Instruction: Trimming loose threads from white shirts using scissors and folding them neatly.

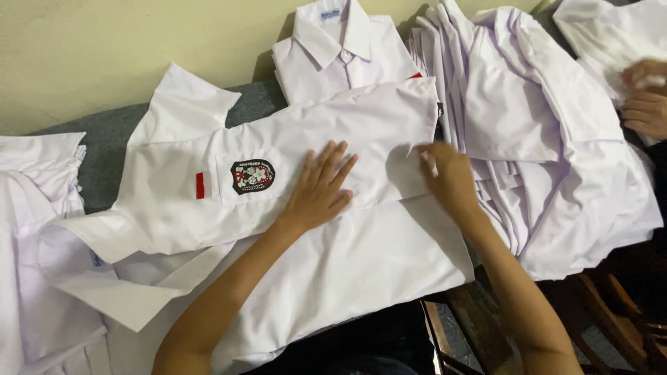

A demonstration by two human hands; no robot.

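A white shirt lies spread across the table, with a dark round badge on its pocket and a small red strip beside it. My left hand rests flat on the shirt's middle, fingers spread. My right hand pinches the shirt's right edge at the hem fold. The shirt's collar points toward the lower left.
A folded white shirt leans at the back against the cream wall. A heap of white shirts fills the right side, more white shirts lie at the left. Another person's hands work at the far right. A wooden chair stands below.
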